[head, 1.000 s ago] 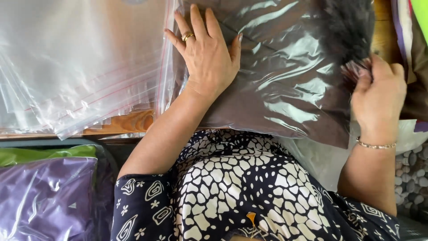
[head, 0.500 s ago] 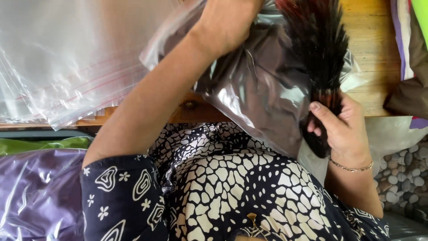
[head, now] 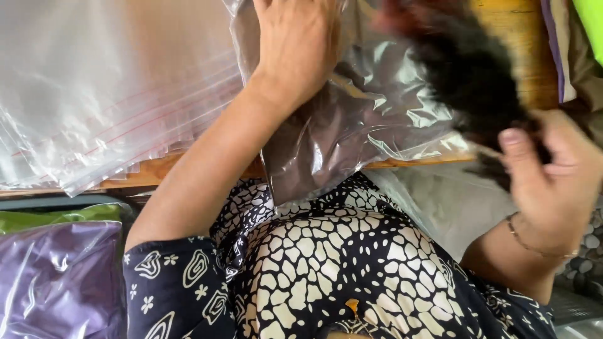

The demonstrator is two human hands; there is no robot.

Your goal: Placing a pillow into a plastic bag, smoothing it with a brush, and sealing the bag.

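My left hand [head: 298, 47] lies on a clear plastic bag [head: 339, 132] that holds something dark brown; the bag hangs over the edge of a wooden table [head: 512, 37]. Whether the fingers grip the bag or only press on it is hidden by the top of the view. My right hand [head: 549, 172] is closed around a bundle of black fluffy hair or fibre [head: 468, 69], blurred by motion, held to the right of the bag.
A thick stack of clear zip bags [head: 94, 94] lies on the table at left. A purple packaged item [head: 53, 282] and a green one [head: 56, 216] sit at lower left. Cloth in purple and green [head: 581, 44] is at the right edge.
The left hand shifted the bag to the left and up. The right hand has drawn the black fibre bundle away from the bag, toward the right.
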